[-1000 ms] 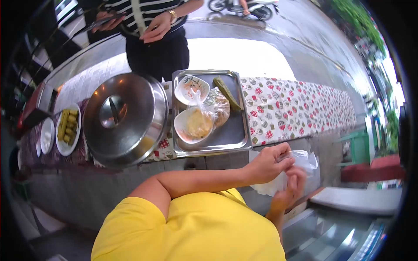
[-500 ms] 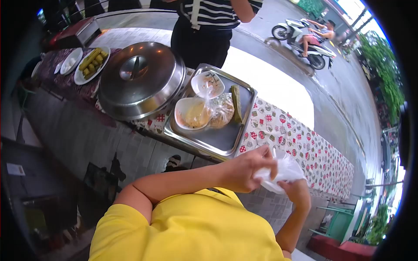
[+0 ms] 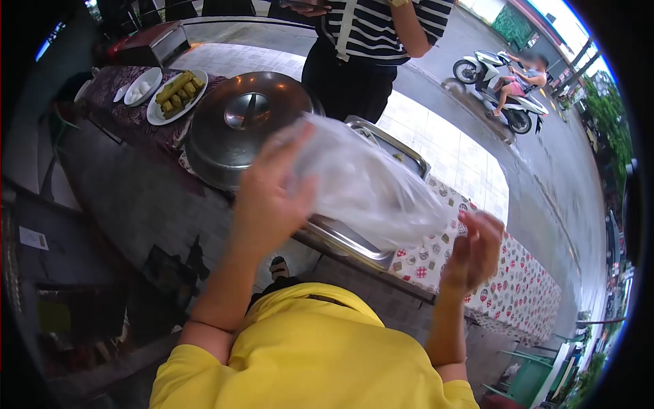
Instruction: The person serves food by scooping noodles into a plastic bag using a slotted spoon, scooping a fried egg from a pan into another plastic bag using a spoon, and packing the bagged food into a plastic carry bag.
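Observation:
A translucent white plastic bag (image 3: pixel 371 184) is spread wide between my two hands, billowing and blurred. My left hand (image 3: pixel 276 194) grips its left end, close to the domed metal lid (image 3: pixel 228 146). At the bag's right end, the bent fingers of my right hand (image 3: pixel 480 245) pinch the edge above the patterned tablecloth (image 3: pixel 507 279). Beneath the bag lies a metal tray (image 3: pixel 351 244); most of what it holds is hidden, with only a bowl's rim peeking out at the back.
Rolled green food fills an oval plate (image 3: pixel 158 117) at the left, beside a smaller plate of eggs (image 3: pixel 143 90). Across the table stands a person in a striped top (image 3: pixel 368 31), holding a dark phone-like object. A scooter (image 3: pixel 501 92) with a rider is on the road.
The bunched bag has been pulled open and spread out over the tray. My left hand moved left and up towards the lid; my right hand rose slightly.

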`<control>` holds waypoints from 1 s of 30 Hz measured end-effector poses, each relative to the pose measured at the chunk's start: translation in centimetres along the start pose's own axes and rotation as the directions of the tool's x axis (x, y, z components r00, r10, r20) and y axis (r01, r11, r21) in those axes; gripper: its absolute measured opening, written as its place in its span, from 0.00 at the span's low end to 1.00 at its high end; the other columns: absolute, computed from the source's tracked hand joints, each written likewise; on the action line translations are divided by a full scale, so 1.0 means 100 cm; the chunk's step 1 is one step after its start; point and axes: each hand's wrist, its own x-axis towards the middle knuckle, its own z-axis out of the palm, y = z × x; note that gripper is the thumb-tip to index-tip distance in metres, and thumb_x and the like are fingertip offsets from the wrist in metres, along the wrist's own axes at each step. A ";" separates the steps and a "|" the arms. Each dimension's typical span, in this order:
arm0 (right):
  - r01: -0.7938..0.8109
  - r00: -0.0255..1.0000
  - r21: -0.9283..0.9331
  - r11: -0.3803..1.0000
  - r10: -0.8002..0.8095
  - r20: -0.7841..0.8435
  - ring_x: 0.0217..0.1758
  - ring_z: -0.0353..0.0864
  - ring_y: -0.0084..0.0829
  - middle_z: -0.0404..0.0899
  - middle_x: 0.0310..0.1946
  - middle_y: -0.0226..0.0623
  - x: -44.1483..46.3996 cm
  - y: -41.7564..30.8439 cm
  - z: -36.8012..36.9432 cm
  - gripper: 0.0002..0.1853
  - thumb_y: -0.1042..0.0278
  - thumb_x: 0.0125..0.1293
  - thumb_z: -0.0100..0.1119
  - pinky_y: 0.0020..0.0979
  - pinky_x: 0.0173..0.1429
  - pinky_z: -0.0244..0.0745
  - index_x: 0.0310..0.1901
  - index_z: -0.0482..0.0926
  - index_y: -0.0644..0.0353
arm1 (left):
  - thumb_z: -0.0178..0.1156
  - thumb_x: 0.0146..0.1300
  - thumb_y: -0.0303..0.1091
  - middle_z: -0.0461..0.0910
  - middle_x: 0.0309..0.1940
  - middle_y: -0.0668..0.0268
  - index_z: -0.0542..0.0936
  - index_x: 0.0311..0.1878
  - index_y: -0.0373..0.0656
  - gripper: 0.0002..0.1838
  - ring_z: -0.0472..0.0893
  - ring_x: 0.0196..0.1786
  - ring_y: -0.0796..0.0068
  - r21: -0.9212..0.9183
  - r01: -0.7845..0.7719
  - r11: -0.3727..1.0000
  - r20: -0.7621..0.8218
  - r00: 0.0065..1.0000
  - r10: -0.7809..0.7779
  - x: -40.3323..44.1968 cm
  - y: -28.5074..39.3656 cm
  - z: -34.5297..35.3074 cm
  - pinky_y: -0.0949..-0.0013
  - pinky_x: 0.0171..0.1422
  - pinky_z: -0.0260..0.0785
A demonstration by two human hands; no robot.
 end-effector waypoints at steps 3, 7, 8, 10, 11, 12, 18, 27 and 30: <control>-0.196 0.951 -0.185 0.963 0.233 0.201 0.38 0.73 0.33 0.75 0.36 0.38 -0.015 0.050 0.046 0.10 0.86 0.53 0.52 0.30 0.45 0.69 0.35 0.78 0.62 | 0.60 0.44 0.16 0.76 0.51 0.62 0.72 0.60 0.41 0.33 0.72 0.33 0.83 0.089 0.094 0.992 -0.135 0.987 -0.082 0.013 -0.022 -0.040 0.78 0.36 0.65; 0.098 0.745 -0.356 0.929 0.169 0.646 0.51 0.70 0.41 0.77 0.42 0.38 -0.033 0.060 0.098 0.18 0.87 0.45 0.53 0.38 0.55 0.66 0.38 0.80 0.58 | 0.59 0.44 0.15 0.75 0.53 0.63 0.72 0.59 0.39 0.33 0.74 0.47 0.79 0.133 0.063 0.989 -0.136 0.990 -0.045 0.025 -0.047 -0.080 0.78 0.46 0.66; 0.160 0.715 -0.369 0.916 0.150 0.683 0.50 0.70 0.42 0.76 0.42 0.38 -0.032 0.055 0.107 0.19 0.87 0.44 0.53 0.39 0.55 0.66 0.39 0.79 0.58 | 0.59 0.45 0.14 0.75 0.53 0.63 0.72 0.59 0.39 0.32 0.74 0.50 0.77 0.153 0.002 0.988 -0.132 0.991 0.019 0.028 -0.055 -0.087 0.78 0.49 0.65; 0.061 0.770 -0.401 0.914 0.212 0.601 0.52 0.69 0.43 0.76 0.43 0.39 -0.026 0.059 0.114 0.20 0.89 0.44 0.53 0.39 0.56 0.66 0.40 0.79 0.58 | 0.58 0.45 0.15 0.74 0.54 0.62 0.71 0.59 0.37 0.32 0.74 0.52 0.77 0.121 0.029 0.992 -0.113 0.993 -0.016 0.032 -0.064 -0.098 0.77 0.52 0.64; 0.012 0.791 -0.414 0.910 0.244 0.561 0.53 0.69 0.43 0.76 0.44 0.40 -0.021 0.063 0.114 0.20 0.90 0.44 0.53 0.39 0.56 0.65 0.40 0.79 0.59 | 0.58 0.46 0.15 0.74 0.54 0.62 0.71 0.60 0.37 0.32 0.73 0.53 0.77 0.103 0.047 0.994 -0.104 0.994 -0.036 0.032 -0.068 -0.102 0.77 0.54 0.63; -0.032 0.818 -0.424 0.905 0.267 0.510 0.53 0.69 0.43 0.76 0.43 0.40 -0.013 0.062 0.112 0.19 0.89 0.45 0.54 0.38 0.55 0.65 0.40 0.79 0.59 | 0.58 0.46 0.16 0.74 0.52 0.59 0.71 0.59 0.37 0.31 0.74 0.52 0.72 0.101 0.027 0.995 -0.107 0.994 -0.016 0.033 -0.073 -0.105 0.75 0.54 0.64; -0.060 0.681 -0.467 0.882 0.378 0.627 0.56 0.68 0.42 0.74 0.49 0.39 0.006 0.071 0.104 0.18 0.81 0.50 0.58 0.41 0.57 0.65 0.44 0.79 0.55 | 0.59 0.45 0.18 0.75 0.49 0.55 0.71 0.58 0.37 0.31 0.76 0.50 0.61 0.012 0.054 0.998 -0.111 0.992 -0.052 0.039 -0.084 -0.110 0.69 0.53 0.67; 0.252 0.221 -0.603 0.757 0.562 0.797 0.65 0.57 0.47 0.59 0.63 0.44 -0.014 0.098 0.137 0.30 0.76 0.48 0.56 0.46 0.64 0.56 0.58 0.69 0.55 | 0.60 0.46 0.20 0.69 0.55 0.53 0.66 0.62 0.38 0.35 0.73 0.55 0.56 -0.016 0.034 0.999 0.000 0.999 -0.034 0.043 -0.072 -0.073 0.67 0.56 0.66; 0.256 0.311 -0.542 0.801 0.463 0.830 0.63 0.57 0.48 0.64 0.59 0.47 -0.019 0.115 0.139 0.27 0.74 0.48 0.58 0.46 0.64 0.56 0.54 0.72 0.57 | 0.60 0.45 0.20 0.66 0.58 0.50 0.62 0.65 0.37 0.38 0.69 0.59 0.52 -0.035 0.077 0.996 0.038 0.996 -0.076 0.042 -0.073 -0.060 0.65 0.61 0.63</control>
